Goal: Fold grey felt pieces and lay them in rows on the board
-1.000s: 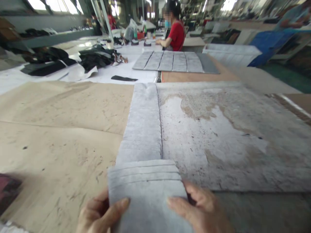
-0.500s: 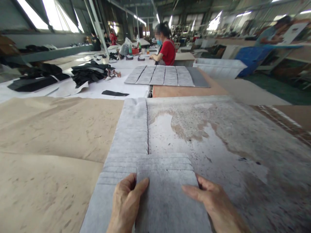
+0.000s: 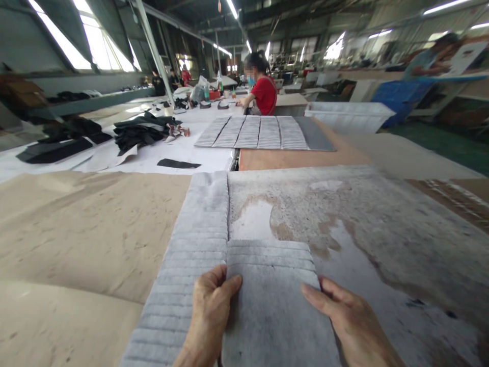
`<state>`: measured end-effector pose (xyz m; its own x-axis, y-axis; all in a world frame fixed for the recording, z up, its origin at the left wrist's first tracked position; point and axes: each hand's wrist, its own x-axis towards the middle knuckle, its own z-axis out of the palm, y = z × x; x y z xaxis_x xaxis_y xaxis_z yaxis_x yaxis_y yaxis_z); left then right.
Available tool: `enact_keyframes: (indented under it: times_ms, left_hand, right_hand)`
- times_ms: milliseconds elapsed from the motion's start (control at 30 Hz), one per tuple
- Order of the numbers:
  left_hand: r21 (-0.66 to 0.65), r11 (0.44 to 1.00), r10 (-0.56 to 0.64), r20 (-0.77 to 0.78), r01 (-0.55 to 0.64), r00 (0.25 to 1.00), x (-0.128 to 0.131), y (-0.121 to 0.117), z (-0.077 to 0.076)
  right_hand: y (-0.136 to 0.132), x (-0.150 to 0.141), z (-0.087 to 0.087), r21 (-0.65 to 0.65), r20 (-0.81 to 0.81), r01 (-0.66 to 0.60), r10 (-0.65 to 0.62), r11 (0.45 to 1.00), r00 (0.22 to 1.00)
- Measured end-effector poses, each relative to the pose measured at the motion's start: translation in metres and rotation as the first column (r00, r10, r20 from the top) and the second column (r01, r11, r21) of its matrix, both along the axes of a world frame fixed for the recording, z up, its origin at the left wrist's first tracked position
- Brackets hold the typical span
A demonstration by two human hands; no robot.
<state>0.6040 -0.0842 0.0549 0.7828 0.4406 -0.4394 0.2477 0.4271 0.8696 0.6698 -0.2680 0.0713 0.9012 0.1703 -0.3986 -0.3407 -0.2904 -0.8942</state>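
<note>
Between my two hands is a stack of grey felt-like sheets (image 3: 277,311), its far edges stepped in thin layers. My left hand (image 3: 212,311) pinches the stack's left edge, thumb on top and fingers curled beneath. On the opposite edge my right hand (image 3: 344,311) grips in the same way, thumb over the top sheet. Left of the stack, a long row of overlapping grey strips (image 3: 179,265) runs away from me along the table. The stack's far left corner lies against the right edge of that row. My fingertips under the stack are hidden.
Brown paper (image 3: 87,224) covers the table on the left; a stained, peeling surface (image 3: 355,204) lies right. Farther off are a grey board with striped panels (image 3: 252,133), black cloth pieces (image 3: 143,132), a white bin (image 3: 347,116) and a person in red (image 3: 263,94).
Both hands have shifted the stack to the right, off the row of strips. More of the strips' stepped edges now shows. The view has tilted up slightly.
</note>
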Motion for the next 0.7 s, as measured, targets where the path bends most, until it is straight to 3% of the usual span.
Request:
enact_keyframes:
  times_ms: [67,100,133,167,233,267,300,333,400,433,467,500,533,600,633,700]
  left_hand:
    - [-0.018,1.0,0.009,0.02,-0.009,1.0,0.01,0.0,-0.001]
    - [-0.027,1.0,0.01,0.024,-0.01,1.0,0.014,-0.001,-0.001]
    - [-0.035,0.999,0.012,0.033,-0.011,0.999,0.017,-0.002,-0.002]
    - [-0.056,0.998,0.014,0.037,-0.012,0.999,0.02,-0.004,-0.002]
    - [-0.149,0.988,0.034,0.031,-0.029,0.999,0.024,-0.007,-0.003]
    - [-0.207,0.977,0.048,0.028,-0.042,0.998,0.026,-0.008,-0.003]
    - [-0.262,0.964,0.058,0.024,-0.05,0.998,0.027,-0.01,-0.003]
    - [-0.302,0.952,0.063,0.017,-0.055,0.998,0.028,-0.011,-0.003]
    - [-0.295,0.953,0.067,-0.01,-0.067,0.998,0.029,-0.013,-0.003]
    - [-0.262,0.963,0.061,-0.025,-0.065,0.998,0.029,-0.013,-0.003]
    - [-0.222,0.973,0.054,-0.037,-0.061,0.998,0.029,-0.013,-0.003]
    - [-0.171,0.984,0.046,-0.035,-0.052,0.998,0.03,-0.013,-0.003]
    - [-0.111,0.993,0.032,-0.017,-0.033,0.999,0.03,-0.012,-0.004]
    - [0.02,1.0,0.015,0.038,-0.016,0.999,0.032,-0.011,-0.007]
    - [0.085,0.996,0.029,0.061,-0.034,0.998,0.034,-0.011,-0.008]
    - [0.146,0.987,0.061,0.093,-0.074,0.994,0.038,-0.01,-0.01]
  right_hand:
    - [-0.002,0.007,-0.007,-0.161,0.239,-0.027,0.065,0.987,0.969]
    - [-0.004,0.009,-0.011,-0.24,0.43,-0.014,0.119,0.971,0.895]
    - [-0.006,0.01,-0.015,-0.301,0.628,0.01,0.19,0.954,0.754]
    - [-0.008,0.01,-0.018,-0.344,0.787,0.034,0.268,0.938,0.556]
    - [-0.012,0.01,-0.022,-0.386,0.912,0.047,0.373,0.921,0.173]
    - [-0.014,0.009,-0.022,-0.401,0.914,0.031,0.397,0.916,0.088]
    - [-0.015,0.009,-0.021,-0.4,0.912,0.017,0.396,0.916,0.103]
    - [-0.016,0.009,-0.019,-0.379,0.904,0.009,0.368,0.925,0.217]
    - [-0.016,0.01,-0.01,-0.281,0.748,0.009,0.213,0.96,0.629]
    - [-0.015,0.012,-0.005,-0.208,0.559,0.006,0.114,0.978,0.822]
    - [-0.014,0.015,-0.001,-0.114,0.321,-0.004,0.041,0.993,0.946]
    - [-0.012,0.018,0.003,0.003,0.09,-0.017,0.017,1.0,0.996]
    - [-0.011,0.021,0.005,0.125,-0.093,-0.026,0.038,0.992,0.995]
    - [-0.01,0.026,0.004,0.264,-0.239,-0.022,0.087,0.964,0.967]
    - [-0.011,0.028,0.0,0.231,-0.199,-0.031,0.079,0.972,0.977]
    - [-0.013,0.029,-0.013,0.0,0.147,-0.056,0.055,0.998,0.988]
